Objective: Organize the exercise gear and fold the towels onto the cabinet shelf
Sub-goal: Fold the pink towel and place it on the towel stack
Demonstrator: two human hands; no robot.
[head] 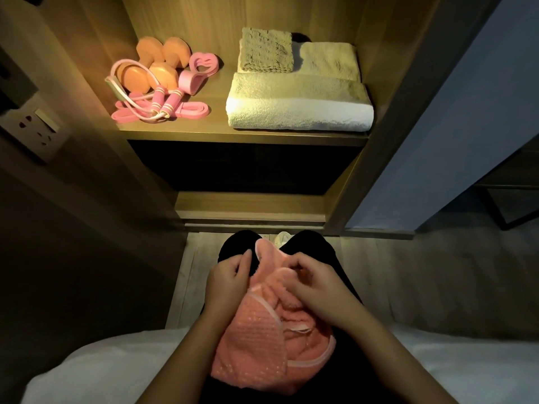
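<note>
Head view: the cabinet shelf (248,137) already carries the orange dumbbells (157,65), pink jump rope (172,102) and resistance band (194,109) grouped at left, with the folded towels (297,103) stacked at right. One item is left: the pink towel (262,339), bunched and unfolded on the person's lap. The right hand (316,290) pinches a fold near its top. The left hand (230,277) curls onto its left edge. The task is judged mostly complete.

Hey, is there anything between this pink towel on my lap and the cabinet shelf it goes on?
Nothing visible blocks the way: the cabinet front is open beyond the pink towel. The shelf is crowded, though: exercise gear on the left, folded towels on the right, so it probably goes on top.
</note>
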